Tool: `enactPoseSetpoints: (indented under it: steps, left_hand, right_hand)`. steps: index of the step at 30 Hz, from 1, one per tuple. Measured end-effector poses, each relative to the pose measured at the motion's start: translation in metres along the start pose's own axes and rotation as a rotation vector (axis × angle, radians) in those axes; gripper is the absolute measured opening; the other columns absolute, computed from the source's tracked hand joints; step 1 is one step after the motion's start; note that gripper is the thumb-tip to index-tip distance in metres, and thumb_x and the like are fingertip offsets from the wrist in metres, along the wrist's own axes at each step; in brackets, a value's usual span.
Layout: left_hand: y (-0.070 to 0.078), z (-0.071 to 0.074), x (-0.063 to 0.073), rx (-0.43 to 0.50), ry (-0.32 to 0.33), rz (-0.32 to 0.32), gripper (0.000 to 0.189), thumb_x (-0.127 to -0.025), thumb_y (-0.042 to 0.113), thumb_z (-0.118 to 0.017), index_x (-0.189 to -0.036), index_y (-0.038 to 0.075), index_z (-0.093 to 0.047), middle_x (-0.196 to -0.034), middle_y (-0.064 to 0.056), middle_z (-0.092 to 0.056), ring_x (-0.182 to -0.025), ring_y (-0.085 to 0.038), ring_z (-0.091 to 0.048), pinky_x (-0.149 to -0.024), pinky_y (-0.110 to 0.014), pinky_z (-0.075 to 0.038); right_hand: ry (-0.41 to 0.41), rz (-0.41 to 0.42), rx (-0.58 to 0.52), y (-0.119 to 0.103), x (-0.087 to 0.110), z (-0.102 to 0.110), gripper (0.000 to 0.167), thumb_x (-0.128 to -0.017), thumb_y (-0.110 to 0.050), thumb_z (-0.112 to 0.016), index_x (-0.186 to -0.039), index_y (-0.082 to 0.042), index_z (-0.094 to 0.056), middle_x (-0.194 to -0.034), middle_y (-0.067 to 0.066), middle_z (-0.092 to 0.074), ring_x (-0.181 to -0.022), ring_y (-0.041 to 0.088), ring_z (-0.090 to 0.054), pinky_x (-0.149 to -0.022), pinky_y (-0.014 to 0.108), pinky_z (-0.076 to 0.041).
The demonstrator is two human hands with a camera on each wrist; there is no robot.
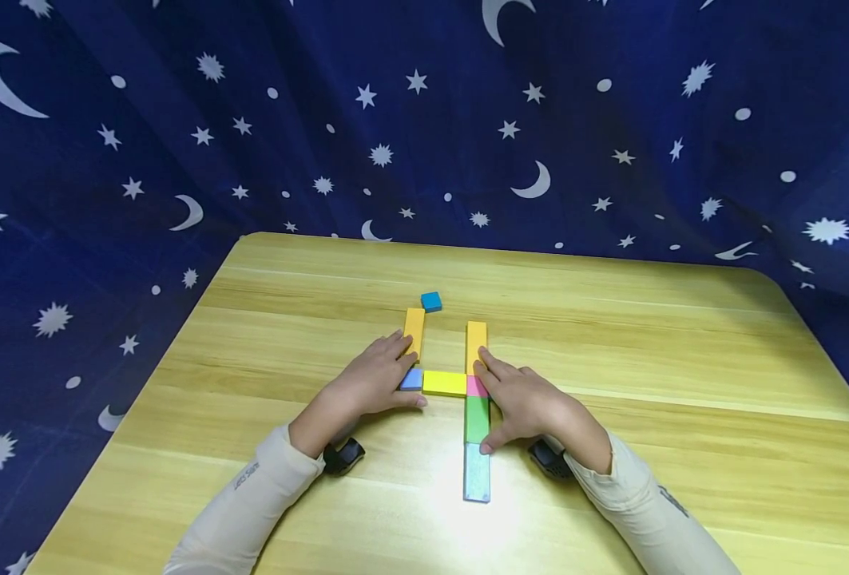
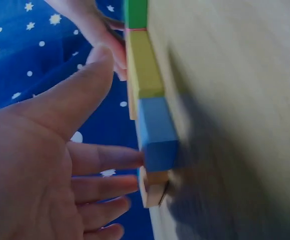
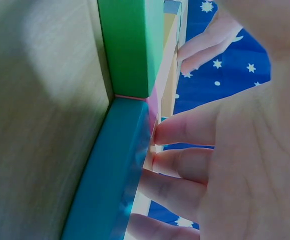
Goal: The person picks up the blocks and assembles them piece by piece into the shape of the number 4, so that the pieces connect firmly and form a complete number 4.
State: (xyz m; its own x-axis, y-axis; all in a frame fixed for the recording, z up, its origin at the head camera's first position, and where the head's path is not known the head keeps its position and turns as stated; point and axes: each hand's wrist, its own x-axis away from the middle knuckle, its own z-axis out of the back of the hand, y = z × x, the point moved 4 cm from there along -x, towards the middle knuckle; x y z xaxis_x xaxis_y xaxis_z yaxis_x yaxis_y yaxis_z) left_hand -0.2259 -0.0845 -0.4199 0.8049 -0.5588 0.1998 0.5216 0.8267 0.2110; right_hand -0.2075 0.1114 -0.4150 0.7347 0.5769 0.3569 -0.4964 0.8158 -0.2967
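My left hand lies with outstretched fingers beside a blue block and the left orange block. In the left wrist view its index fingertip meets the blue block, while the thumb stands apart. A yellow block joins the blue one to a pink block. My right hand spreads over the right column: fingertips touch the right orange block and the pink one, thumb near the green and light blue blocks. A teal block under the right hand is hidden in the head view.
A small blue block sits beyond the left orange block, near its far end. The wooden table reaches back to a dark blue curtain with stars and moons. Bright glare falls on the table near the light blue block.
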Motion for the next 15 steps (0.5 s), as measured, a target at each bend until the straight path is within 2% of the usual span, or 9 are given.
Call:
enactPoseSetpoints:
  steps: [2,4,8,15]
  left_hand:
    - [0.0005,0.0007,0.0005,-0.005,0.008,-0.011,0.073,-0.083,0.054,-0.055,-0.133,0.002,-0.045,-0.144,-0.018,-0.034,-0.136,-0.031,-0.026,-0.112,-0.041,-0.022]
    - [0.0003,0.001,0.0002,-0.025,0.042,-0.041,0.067,-0.083,0.05,-0.057,-0.129,0.001,-0.049,-0.139,-0.019,-0.04,-0.131,-0.032,-0.035,-0.109,-0.042,-0.028]
    - [-0.0005,0.0022,-0.0005,-0.044,0.092,-0.069,0.059,-0.083,0.044,-0.06,-0.124,0.002,-0.054,-0.133,-0.019,-0.047,-0.124,-0.031,-0.045,-0.104,-0.041,-0.035]
    - [-0.001,0.0042,-0.0017,-0.063,0.115,-0.081,0.049,-0.084,0.039,-0.061,-0.119,0.005,-0.058,-0.127,-0.015,-0.052,-0.116,-0.028,-0.052,-0.098,-0.037,-0.042]
  right_hand:
    - [-0.004,-0.003,-0.001,-0.0004,-0.0004,-0.0001,0.112,-0.061,-0.053,-0.076,-0.142,0.004,-0.024,-0.151,0.021,-0.009,-0.136,0.033,-0.024,-0.103,0.052,-0.028]
    - [-0.008,-0.004,-0.002,-0.0006,-0.0008,-0.0006,0.112,-0.061,-0.054,-0.076,-0.142,0.004,-0.023,-0.151,0.021,-0.009,-0.136,0.033,-0.024,-0.103,0.052,-0.029]
    - [-0.016,-0.01,-0.007,-0.0006,-0.0011,-0.0014,0.112,-0.062,-0.053,-0.076,-0.142,0.003,-0.023,-0.152,0.02,-0.008,-0.137,0.032,-0.023,-0.103,0.052,-0.028]
    - [-0.019,-0.017,-0.013,-0.0004,-0.0009,-0.0019,0.111,-0.062,-0.052,-0.077,-0.142,0.002,-0.023,-0.152,0.02,-0.007,-0.137,0.032,-0.022,-0.104,0.052,-0.027]
